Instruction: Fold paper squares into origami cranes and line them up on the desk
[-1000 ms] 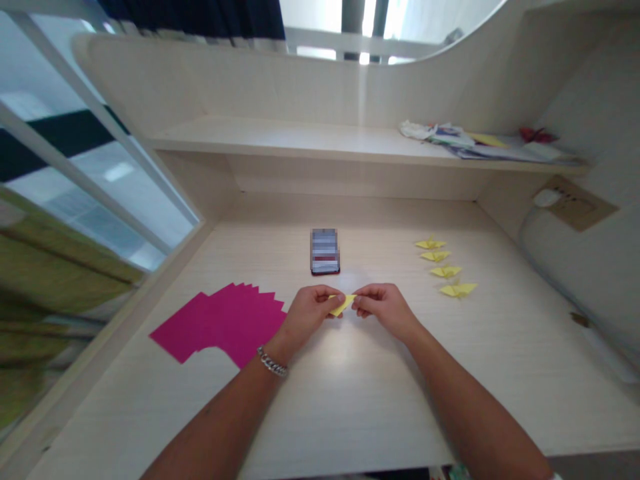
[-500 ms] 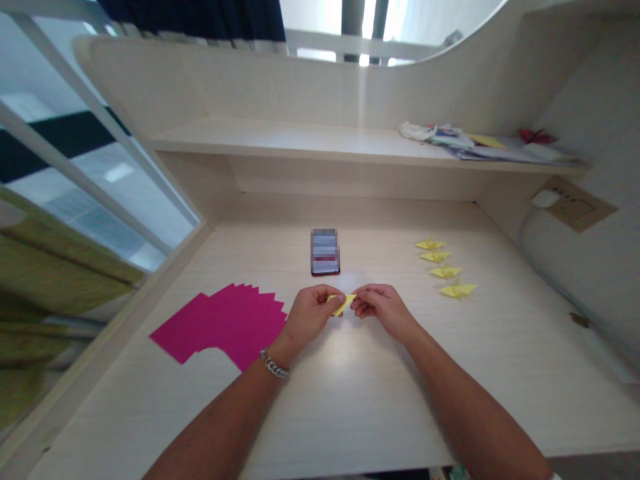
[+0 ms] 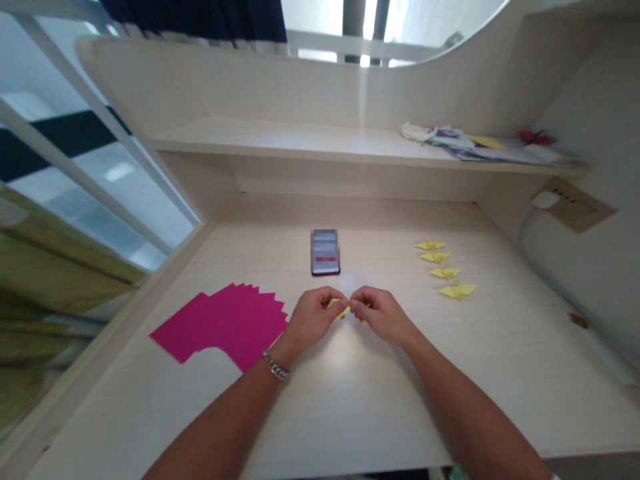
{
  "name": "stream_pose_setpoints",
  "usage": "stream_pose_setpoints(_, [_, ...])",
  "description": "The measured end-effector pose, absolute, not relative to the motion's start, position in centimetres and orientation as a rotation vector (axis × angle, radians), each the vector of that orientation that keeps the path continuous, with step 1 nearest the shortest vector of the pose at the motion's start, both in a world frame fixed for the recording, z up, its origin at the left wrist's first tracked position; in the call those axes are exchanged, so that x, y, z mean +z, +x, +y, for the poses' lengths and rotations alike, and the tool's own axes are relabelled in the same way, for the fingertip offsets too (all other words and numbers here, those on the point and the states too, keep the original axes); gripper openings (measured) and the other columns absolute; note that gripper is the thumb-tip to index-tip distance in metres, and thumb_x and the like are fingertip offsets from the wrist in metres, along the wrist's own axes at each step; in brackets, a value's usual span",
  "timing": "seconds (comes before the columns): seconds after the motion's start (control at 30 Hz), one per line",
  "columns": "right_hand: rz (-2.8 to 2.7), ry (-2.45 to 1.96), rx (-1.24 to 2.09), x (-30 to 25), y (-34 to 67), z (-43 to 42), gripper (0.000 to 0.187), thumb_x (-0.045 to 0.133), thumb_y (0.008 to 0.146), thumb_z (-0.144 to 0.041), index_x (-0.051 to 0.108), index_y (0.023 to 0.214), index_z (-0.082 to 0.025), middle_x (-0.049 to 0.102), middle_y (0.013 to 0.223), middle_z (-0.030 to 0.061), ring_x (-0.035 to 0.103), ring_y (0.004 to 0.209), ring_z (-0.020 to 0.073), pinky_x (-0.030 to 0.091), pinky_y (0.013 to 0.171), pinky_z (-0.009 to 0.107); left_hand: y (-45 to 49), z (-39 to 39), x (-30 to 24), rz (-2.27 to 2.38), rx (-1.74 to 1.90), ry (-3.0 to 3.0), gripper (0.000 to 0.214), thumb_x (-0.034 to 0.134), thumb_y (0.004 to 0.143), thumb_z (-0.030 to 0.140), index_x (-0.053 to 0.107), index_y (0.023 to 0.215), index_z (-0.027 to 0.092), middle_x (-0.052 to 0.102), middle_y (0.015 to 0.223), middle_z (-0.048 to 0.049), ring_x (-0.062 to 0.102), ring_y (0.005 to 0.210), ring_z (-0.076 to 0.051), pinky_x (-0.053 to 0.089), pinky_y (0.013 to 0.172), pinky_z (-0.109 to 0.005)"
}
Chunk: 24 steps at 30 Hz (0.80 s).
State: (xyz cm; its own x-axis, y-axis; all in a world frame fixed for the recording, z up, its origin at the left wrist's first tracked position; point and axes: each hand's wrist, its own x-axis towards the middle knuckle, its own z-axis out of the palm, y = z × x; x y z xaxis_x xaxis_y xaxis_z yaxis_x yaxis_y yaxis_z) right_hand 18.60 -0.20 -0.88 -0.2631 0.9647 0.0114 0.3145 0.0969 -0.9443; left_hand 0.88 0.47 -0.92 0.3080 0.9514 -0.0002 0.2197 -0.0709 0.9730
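Both of my hands meet over the middle of the desk and pinch one small folded yellow paper (image 3: 339, 307). My left hand (image 3: 313, 317), with a metal bracelet on the wrist, grips its left part. My right hand (image 3: 379, 313) pinches its right end, fingertips nearly touching the left ones. Most of the paper is hidden between the fingers. A phone (image 3: 325, 251) lies flat just beyond the hands.
A fan of magenta paper sheets (image 3: 225, 322) lies to the left on the desk (image 3: 350, 387). Several folded yellow paper cranes (image 3: 445, 270) sit in a row at the right. A shelf (image 3: 300, 141) above holds papers and a red folded figure (image 3: 535, 137).
My hands have drawn closer together, so less of the yellow paper shows between them. Nothing else on the desk has moved.
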Motion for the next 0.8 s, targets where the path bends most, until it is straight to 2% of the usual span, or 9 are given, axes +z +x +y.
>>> stream_pose_setpoints(0.17, [-1.712,-1.285,1.148,-0.7,18.8,-0.2,0.015,0.054,0.079,-0.027,0.064,0.077,-0.016,0.06,0.064,-0.0002,0.052,0.059,0.0118,0.039,0.055,0.022,0.8,0.6,-1.4,1.09,0.875,1.545,0.024,0.056,0.08,0.036,0.067,0.079,0.014,0.066,0.067,-0.0036,0.057,0.06,-0.013,0.044,0.057,-0.024])
stream_pose_setpoints(0.3, [-1.808,-1.286,1.045,-0.5,18.8,-0.3,0.014,0.054,0.078,-0.023,0.067,0.078,-0.017,0.064,0.069,0.0009,0.055,0.062,0.0129,0.04,0.059,0.023,0.8,0.3,-1.2,1.166,0.886,1.704,0.023,0.055,0.08,0.035,0.068,0.077,0.016,0.067,0.071,-0.0037,0.058,0.064,-0.015,0.043,0.058,-0.024])
stream_pose_setpoints(0.43, [-1.891,-1.328,0.966,-0.2,18.5,-0.5,0.015,0.054,0.073,-0.019,0.069,0.072,-0.017,0.065,0.064,0.0005,0.054,0.06,0.0134,0.037,0.056,0.024,1.1,-0.3,-0.5,1.199,0.832,1.826,0.02,0.054,0.08,0.031,0.069,0.077,0.018,0.068,0.074,-0.0036,0.058,0.067,-0.016,0.041,0.058,-0.024])
stream_pose_setpoints(0.7, [-1.739,-1.441,1.165,-0.2,20.5,0.5,0.013,0.056,0.063,-0.015,0.069,0.066,-0.015,0.062,0.057,0.0002,0.052,0.054,0.0128,0.037,0.051,0.023,-0.4,0.7,0.0,1.207,0.882,1.653,0.018,0.057,0.078,0.029,0.067,0.073,0.014,0.065,0.064,-0.0023,0.055,0.058,-0.013,0.04,0.053,-0.022])
stream_pose_setpoints(0.8, [-1.595,-1.428,1.22,-0.6,20.9,0.9,0.012,0.057,0.066,-0.018,0.068,0.07,-0.015,0.061,0.057,0.0006,0.052,0.054,0.0125,0.04,0.052,0.023,-0.7,1.2,-0.2,1.221,0.964,1.504,0.02,0.06,0.077,0.032,0.065,0.074,0.013,0.063,0.061,-0.0015,0.054,0.055,-0.012,0.039,0.052,-0.021])
